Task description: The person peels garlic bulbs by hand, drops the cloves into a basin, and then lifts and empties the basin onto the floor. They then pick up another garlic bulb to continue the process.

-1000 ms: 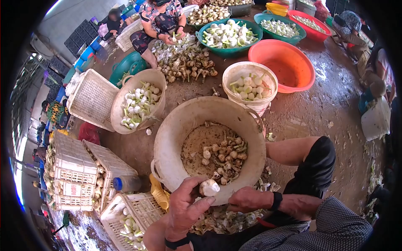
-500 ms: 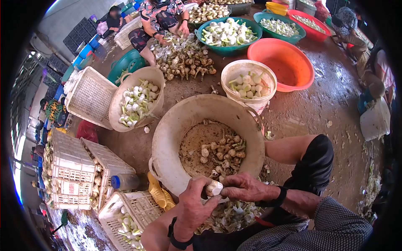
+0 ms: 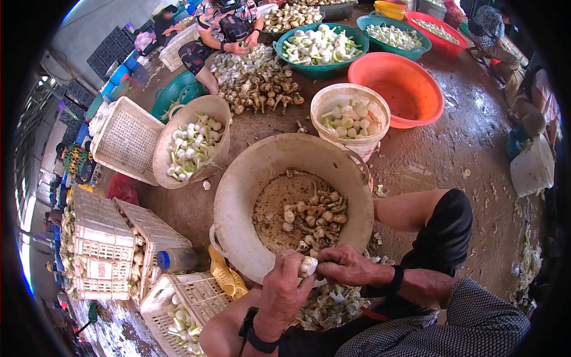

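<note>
A partly whitened garlic bulb (image 3: 307,267) is held between the thumb and fingers of my left hand (image 3: 281,293). My right hand (image 3: 351,268) is closed in a pinch at the bulb's right side, its fingertips against the skin; whether a strip of skin is between them is hidden. Both hands are over the near rim of a large beige tub (image 3: 238,196). Unpeeled garlic bulbs (image 3: 321,217) with stems lie on the tub's dirty floor, toward the right. Below my hands, between my legs, is a heap of garlic skins (image 3: 330,306).
Past the tub stand a white bucket of peeled garlic (image 3: 351,143), an orange basin (image 3: 416,98) and a beige basket (image 3: 196,110). Crates (image 3: 104,244), a blue-lidded jar (image 3: 178,259) and a yellow shoe (image 3: 223,275) are at left. A co-worker (image 3: 229,30) sits by a garlic pile.
My hands have shifted slightly, still together at the bulb, and the left has turned a little. The co-worker's hands have come together above the pile. The view has moved slightly.
</note>
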The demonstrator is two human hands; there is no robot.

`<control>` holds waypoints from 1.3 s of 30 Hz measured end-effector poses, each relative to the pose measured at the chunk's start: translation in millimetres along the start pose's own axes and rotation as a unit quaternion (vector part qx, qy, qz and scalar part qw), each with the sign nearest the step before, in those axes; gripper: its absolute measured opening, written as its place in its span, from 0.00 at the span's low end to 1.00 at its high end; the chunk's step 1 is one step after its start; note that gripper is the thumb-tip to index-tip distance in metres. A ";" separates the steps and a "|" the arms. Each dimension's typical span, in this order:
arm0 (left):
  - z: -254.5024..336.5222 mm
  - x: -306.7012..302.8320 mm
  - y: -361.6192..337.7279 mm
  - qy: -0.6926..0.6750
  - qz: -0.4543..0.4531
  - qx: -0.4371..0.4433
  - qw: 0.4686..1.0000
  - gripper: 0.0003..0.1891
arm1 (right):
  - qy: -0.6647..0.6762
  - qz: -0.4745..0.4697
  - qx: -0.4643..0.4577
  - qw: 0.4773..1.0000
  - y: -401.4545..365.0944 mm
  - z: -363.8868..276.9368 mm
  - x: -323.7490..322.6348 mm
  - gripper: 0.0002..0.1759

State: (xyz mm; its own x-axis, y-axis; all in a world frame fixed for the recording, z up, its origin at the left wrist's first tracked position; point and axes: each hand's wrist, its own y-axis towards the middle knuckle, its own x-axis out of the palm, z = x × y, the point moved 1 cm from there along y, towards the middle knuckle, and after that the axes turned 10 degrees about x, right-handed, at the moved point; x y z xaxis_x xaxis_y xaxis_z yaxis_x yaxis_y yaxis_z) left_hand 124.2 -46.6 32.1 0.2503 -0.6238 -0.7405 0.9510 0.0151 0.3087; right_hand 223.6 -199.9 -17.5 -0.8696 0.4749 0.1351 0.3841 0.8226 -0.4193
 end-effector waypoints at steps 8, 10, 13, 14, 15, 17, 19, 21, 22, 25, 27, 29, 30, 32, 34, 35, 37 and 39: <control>-4.7 -7.1 -6.1 -0.088 -0.012 -0.079 0.993 0.25 | 0.052 0.000 0.032 0.998 -0.7 -1.7 1.0 0.11; -5.4 -12.8 -8.1 -0.151 -0.027 -0.122 0.981 0.25 | 0.047 -0.006 0.025 0.999 -1.8 -1.5 3.3 0.10; 1.0 -16.8 -8.0 -0.420 0.070 -0.197 0.883 0.25 | -0.088 -0.010 -0.100 0.991 16.6 57.1 12.6 0.10; 5.2 -22.2 -6.0 -0.420 0.067 -0.197 0.883 0.25 | -0.087 -0.008 -0.100 0.991 17.2 74.8 17.5 0.10; 8.0 -30.9 -3.3 -0.444 0.087 -0.208 0.867 0.26 | -0.272 -0.032 -0.149 0.950 16.1 86.7 24.5 0.11; 3.3 -36.5 -3.9 -0.507 0.126 -0.203 0.828 0.29 | -0.469 -0.133 -0.119 0.865 6.1 64.3 27.5 0.12; 0.8 -37.3 -3.6 -0.552 0.133 -0.197 0.799 0.29 | -0.409 -0.115 -0.131 0.896 8.6 60.9 24.4 0.12; -0.1 -37.3 -3.5 -0.599 0.136 -0.188 0.766 0.29 | -0.275 -0.035 -0.181 0.944 12.9 54.1 20.5 0.13; -0.1 -36.4 -4.8 -0.610 0.136 -0.192 0.757 0.29 | -0.276 -0.035 -0.181 0.943 14.5 49.3 17.1 0.13; 1.7 -36.4 -4.8 -0.623 0.128 -0.202 0.744 0.29 | -0.027 -0.022 -0.087 0.996 10.4 15.8 0.9 0.14; 2.4 -34.7 -5.9 -0.627 0.124 -0.208 0.740 0.29 | 0.040 -0.066 -0.037 0.996 2.7 0.2 -5.5 0.17; 1.2 -30.5 -8.0 -0.610 0.099 -0.227 0.752 0.27 | 0.000 -0.063 -0.113 0.992 -2.0 -8.2 -2.5 0.17; 0.8 -28.7 -9.0 -0.610 0.098 -0.228 0.752 0.27 | -0.038 -0.059 -0.189 0.979 -4.1 -13.0 -0.2 0.17; 0.2 -26.0 -10.6 -0.565 0.068 -0.238 0.787 0.26 | -0.047 -0.050 -0.205 0.976 -5.6 -17.2 2.4 0.16; -0.5 -26.8 -10.4 -0.581 0.057 -0.234 0.778 0.26 | -0.037 -0.059 -0.178 0.982 -6.5 -15.1 1.5 0.16; -0.5 -26.7 -10.2 -0.597 0.049 -0.230 0.767 0.26 | -0.037 -0.059 -0.178 0.982 -6.7 -14.1 0.1 0.16; 0.7 -23.8 -9.3 -0.603 0.054 -0.226 0.763 0.26 | 0.016 -0.112 -0.145 0.983 -7.2 -11.3 -2.8 0.15; 0.5 -22.7 -8.8 -0.609 0.058 -0.221 0.759 0.27 | 0.037 -0.131 -0.123 0.983 -9.2 -11.3 -5.7 0.15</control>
State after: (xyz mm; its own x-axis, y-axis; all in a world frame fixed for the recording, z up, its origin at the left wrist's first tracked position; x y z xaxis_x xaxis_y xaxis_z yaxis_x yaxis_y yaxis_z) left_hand 110.0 -32.9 46.5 0.2394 -0.8539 0.4620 0.9708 0.2180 -0.1002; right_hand 228.5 -206.7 -4.2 -0.9275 0.2499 0.2780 0.2204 0.9663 -0.1332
